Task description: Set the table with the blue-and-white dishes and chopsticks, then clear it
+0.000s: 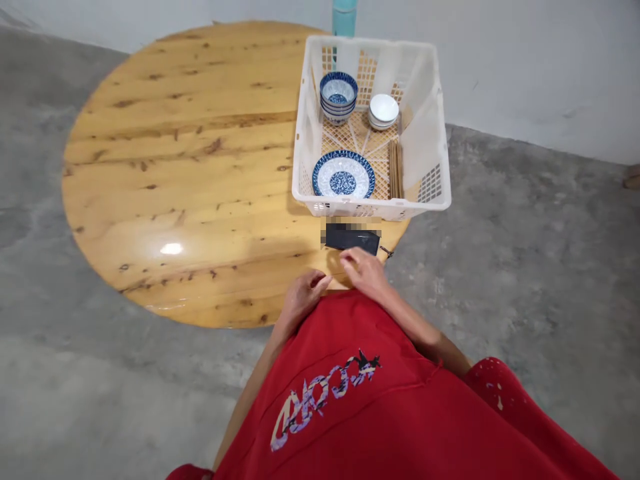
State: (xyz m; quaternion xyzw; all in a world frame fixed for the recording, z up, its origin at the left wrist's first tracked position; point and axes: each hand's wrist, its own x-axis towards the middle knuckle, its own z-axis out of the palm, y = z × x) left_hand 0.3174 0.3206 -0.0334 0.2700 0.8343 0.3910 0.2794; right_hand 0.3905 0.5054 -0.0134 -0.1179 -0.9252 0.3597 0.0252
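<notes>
My left hand [303,293] rests at the near edge of the round wooden table [190,173], fingers loosely curled and holding nothing I can see. My right hand [364,270] lies beside it, palm down with fingers extended, its fingertips just short of a dark flat phone-like object [350,238] lying on the table. Behind that object stands a white plastic basket [433,167]. Inside the basket are a blue-and-white plate [343,175], a stack of blue-and-white bowls [339,97], a stack of small white bowls [383,111] and a bundle of chopsticks [395,170].
A teal bottle [345,17] stands behind the basket at the table's far edge. Grey concrete floor surrounds the table, with a pale wall beyond. My red shirt [380,407] fills the lower frame.
</notes>
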